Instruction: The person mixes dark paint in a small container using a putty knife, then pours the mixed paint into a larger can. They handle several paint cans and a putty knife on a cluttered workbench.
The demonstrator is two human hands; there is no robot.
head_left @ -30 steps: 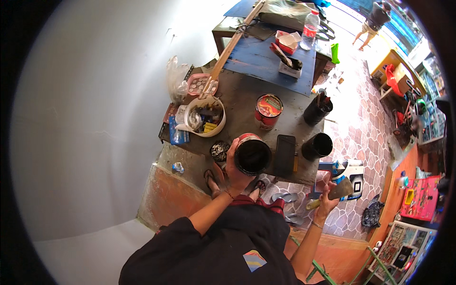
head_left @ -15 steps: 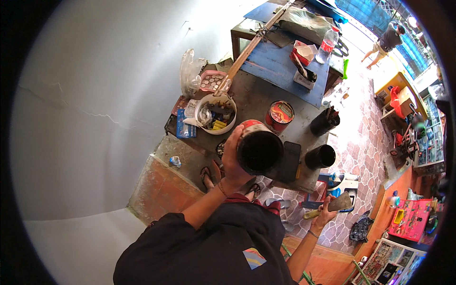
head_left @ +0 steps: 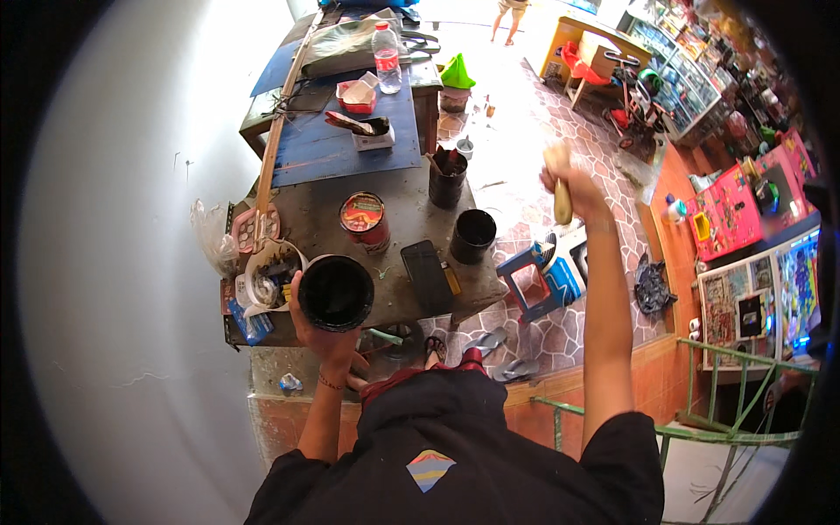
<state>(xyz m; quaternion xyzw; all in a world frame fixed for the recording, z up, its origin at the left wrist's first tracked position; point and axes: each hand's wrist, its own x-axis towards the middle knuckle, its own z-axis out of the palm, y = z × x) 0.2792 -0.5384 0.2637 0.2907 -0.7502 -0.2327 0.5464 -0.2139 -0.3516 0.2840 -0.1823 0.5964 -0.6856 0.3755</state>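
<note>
My left hand (head_left: pixel 317 337) grips a dark can (head_left: pixel 337 293) with black inside, held over the workbench's near edge. My right hand (head_left: pixel 577 197) is raised out to the right, closed on a brush (head_left: pixel 562 199) with a pale yellow handle. A red tin (head_left: pixel 363 219) stands on the worn bench (head_left: pixel 328 195), beside a phone (head_left: pixel 424 276) and a black cylinder (head_left: pixel 474 238). Another black cylinder (head_left: pixel 446 184) holds tools. A white tub (head_left: pixel 267 276) of small items sits at the bench's left, near a pink tray (head_left: pixel 254 223) and a plastic bag (head_left: pixel 210 232).
A blue board (head_left: pixel 341 153) bears a bottle (head_left: pixel 387 61) and small containers. A pale wall (head_left: pixel 131 262) is at left. Sandals (head_left: pixel 516 370) and boxes (head_left: pixel 542 280) lie on the tiled floor. Green metal railing (head_left: pixel 735 433), display cases (head_left: pixel 678 74) and a person's legs (head_left: pixel 512 19) are also in view.
My right hand has risen and swung forward with the brush. My left hand has moved lower-left with the can. The view has turned, and the far person now shows only as legs.
</note>
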